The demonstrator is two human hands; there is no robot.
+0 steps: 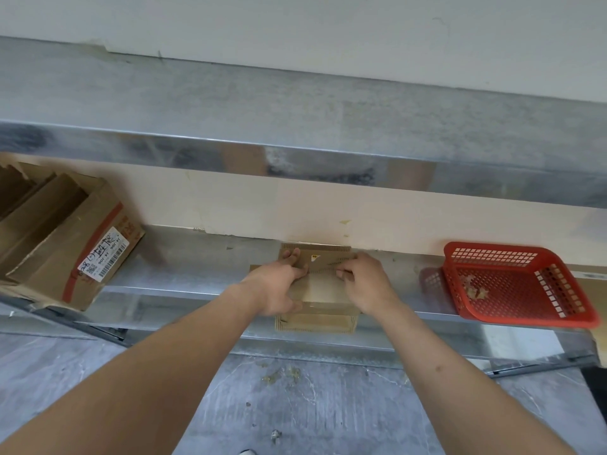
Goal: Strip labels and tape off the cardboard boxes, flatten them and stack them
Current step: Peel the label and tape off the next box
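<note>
1. Cardboard, brown and small: a flattened box (323, 284) lies on the metal bench (184, 274), its far edge against the pale wall (295, 211), its near flap hanging over the bench's front lip.
2. The left hand (279, 284) lies over the box's left side, fingers (290, 257) spread straight across the far flap and thumb low at the near edge, pressing the cardboard down.
3. The right hand (366, 282) sits on the right side, its fingers curled together and pinching a thin strip of tape (331, 264) that runs slantwise across the top face.
4. A small yellow-and-white label (314, 257) shows on the far flap, between the two hands.
5. Well to the left stands a larger open box (65, 244), tilted, with red tape and a white barcode label (103, 254) on its side.
6. To the right, a red perforated plastic basket (519, 284) rests on the bench with bits of scrap (476, 290) inside.
7. A metal shelf (295, 126) runs overhead, and grey floor (312, 405) with scattered crumbs lies below.
</note>
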